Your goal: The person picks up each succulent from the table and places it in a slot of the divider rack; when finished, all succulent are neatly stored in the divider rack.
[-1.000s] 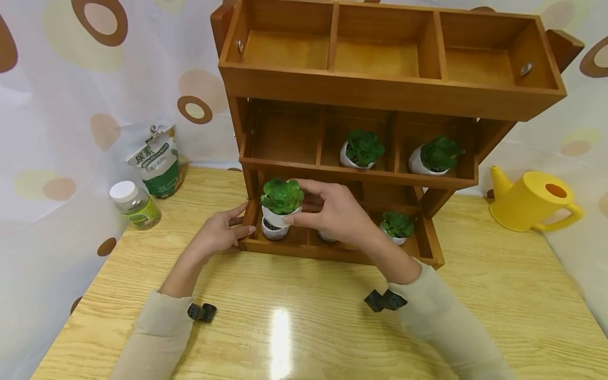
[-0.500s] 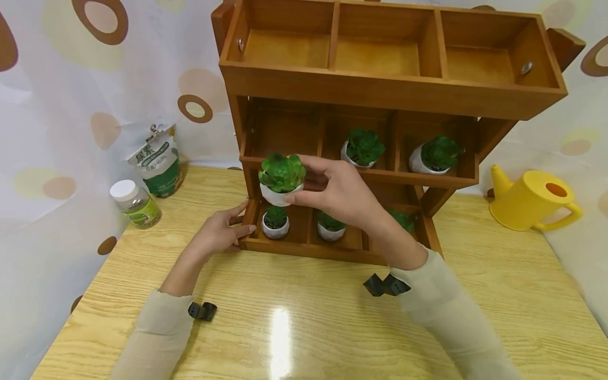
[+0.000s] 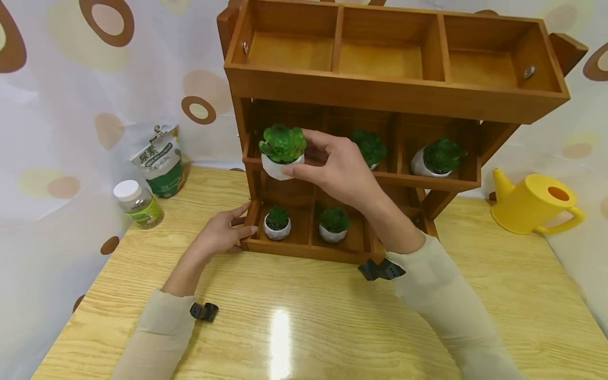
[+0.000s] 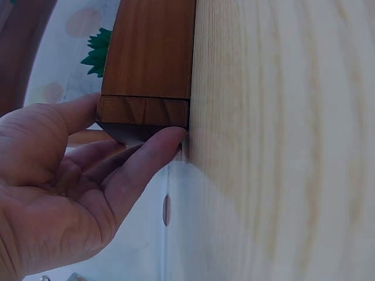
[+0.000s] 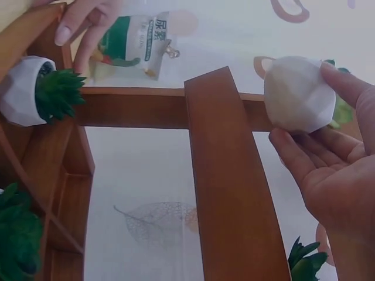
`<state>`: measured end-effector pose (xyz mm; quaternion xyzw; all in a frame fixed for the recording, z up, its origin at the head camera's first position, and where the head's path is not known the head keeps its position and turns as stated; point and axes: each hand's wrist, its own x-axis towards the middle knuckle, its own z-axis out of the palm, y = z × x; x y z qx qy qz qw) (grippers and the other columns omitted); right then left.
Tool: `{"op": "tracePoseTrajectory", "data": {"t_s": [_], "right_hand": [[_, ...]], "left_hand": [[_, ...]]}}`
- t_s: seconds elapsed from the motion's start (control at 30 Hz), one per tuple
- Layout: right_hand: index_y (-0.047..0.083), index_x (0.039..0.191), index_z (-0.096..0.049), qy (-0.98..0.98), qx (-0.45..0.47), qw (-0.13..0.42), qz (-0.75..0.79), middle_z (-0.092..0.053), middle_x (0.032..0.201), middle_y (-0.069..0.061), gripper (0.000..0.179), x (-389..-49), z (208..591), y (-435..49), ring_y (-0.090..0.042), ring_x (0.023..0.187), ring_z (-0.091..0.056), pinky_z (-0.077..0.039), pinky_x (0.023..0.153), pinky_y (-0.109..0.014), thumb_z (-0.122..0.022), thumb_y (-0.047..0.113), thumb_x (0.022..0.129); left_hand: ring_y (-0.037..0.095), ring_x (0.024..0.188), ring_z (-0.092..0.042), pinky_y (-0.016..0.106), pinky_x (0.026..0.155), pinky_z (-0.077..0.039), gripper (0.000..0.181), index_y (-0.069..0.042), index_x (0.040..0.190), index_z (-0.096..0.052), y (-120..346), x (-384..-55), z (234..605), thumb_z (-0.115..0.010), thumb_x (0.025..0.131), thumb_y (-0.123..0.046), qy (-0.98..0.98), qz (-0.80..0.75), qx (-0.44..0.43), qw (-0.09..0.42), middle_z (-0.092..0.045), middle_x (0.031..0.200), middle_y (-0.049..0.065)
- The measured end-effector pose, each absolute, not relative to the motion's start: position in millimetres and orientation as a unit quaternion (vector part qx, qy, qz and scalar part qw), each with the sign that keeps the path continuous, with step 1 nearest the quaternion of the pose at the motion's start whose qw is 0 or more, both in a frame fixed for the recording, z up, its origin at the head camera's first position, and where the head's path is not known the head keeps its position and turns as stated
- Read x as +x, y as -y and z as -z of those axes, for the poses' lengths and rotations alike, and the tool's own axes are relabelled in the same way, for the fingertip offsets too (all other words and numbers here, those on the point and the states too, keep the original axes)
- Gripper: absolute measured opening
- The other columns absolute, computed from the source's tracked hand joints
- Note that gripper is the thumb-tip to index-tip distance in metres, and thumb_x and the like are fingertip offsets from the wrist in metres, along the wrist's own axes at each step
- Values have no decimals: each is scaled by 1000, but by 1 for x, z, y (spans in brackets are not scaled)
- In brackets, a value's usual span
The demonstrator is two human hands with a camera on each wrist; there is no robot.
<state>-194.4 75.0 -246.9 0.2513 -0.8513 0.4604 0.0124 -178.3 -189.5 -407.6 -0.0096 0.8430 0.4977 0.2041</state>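
My right hand [image 3: 344, 169] pinches a small potted succulent [image 3: 283, 150] by its white pot, thumb in front. It holds the plant upright before the left compartment of the middle tier of a wooden shelf [image 3: 394, 92]. In the right wrist view the faceted white pot [image 5: 297, 93] sits between thumb and fingers. My left hand [image 3: 220, 232] grips the lower left end of the shelf; the left wrist view has thumb and fingers around its wooden corner [image 4: 143, 108]. Two potted succulents, one on the left [image 3: 277, 222] and one in the middle [image 3: 333, 224], stand in the bottom tier.
More potted plants stand in the middle tier, one at its right [image 3: 438, 157], one partly behind my right hand [image 3: 369, 146]. A yellow watering can [image 3: 534, 203] is right of the shelf. A lidded jar [image 3: 139, 205] and a green-white pouch [image 3: 161, 163] stand left.
My right hand has raised the potted succulent from just above the bottom tier to the middle tier's height. The left hand has stayed on the shelf's end.
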Motion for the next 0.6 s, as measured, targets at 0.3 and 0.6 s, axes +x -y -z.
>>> {"op": "tracePoseTrajectory", "data": {"t_s": [0.3,0.6], "right_hand": [[16,142,-59,870,230,59,-433,-69,130,1,62,-205,240,-64,-13,112,-70,-58,95,-31,-79,36,88],[11,143,-56,900,239,113,-347,-67,131,-6,63,-215,242,-51,-20,116,-66,-55,99,-36,-79,32,89]], "left_hand": [[26,112,-67,36,73,-62,75,-29,162,-23,189,-177,406,-65,101,-28,-844,-497,-8,203,-44,157,21],[27,113,-67,35,71,-62,74,-29,162,-24,189,-179,408,-65,101,-27,-847,-493,-3,198,-45,156,21]]}}
